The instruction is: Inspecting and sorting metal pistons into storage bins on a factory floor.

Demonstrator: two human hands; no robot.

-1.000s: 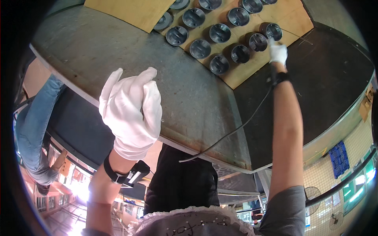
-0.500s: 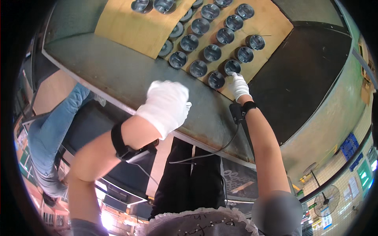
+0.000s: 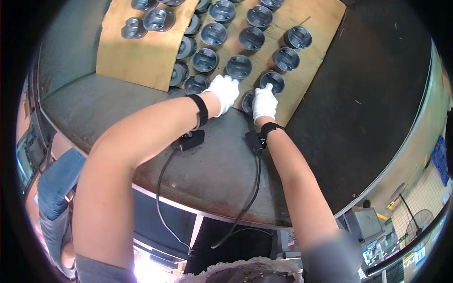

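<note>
Grey metal engine pistons [image 3: 251, 38] stand in slanting rows, hollow ends up, on a tan board [image 3: 309, 61]. My right hand [image 3: 265, 103], in a white glove, has its fingertips pinched at the near rim of one piston [image 3: 272, 81] and partly covers another piston [image 3: 247, 103] in the front row. My left hand [image 3: 223, 95], also gloved in white, is closed, with its curled fingers by the near edge of a piston [image 3: 238, 67]. It covers the front-row spot beneath it, so what its fingers grip is hidden. Another front-row piston [image 3: 197, 85] stands left of that hand.
A second tan sheet [image 3: 137, 61] at the upper left carries several pistons [image 3: 159, 20], and more lie along its right edge. Black matting [image 3: 363, 108] covers the right side of the metal table [image 3: 217, 174]. Cables [image 3: 160, 207] hang from both wrist devices. Another person's legs [image 3: 59, 184] show at lower left.
My left hand has moved from over the table's near edge forward and right to the front row of pistons. My right hand stays at the same piston. The view has shifted.
</note>
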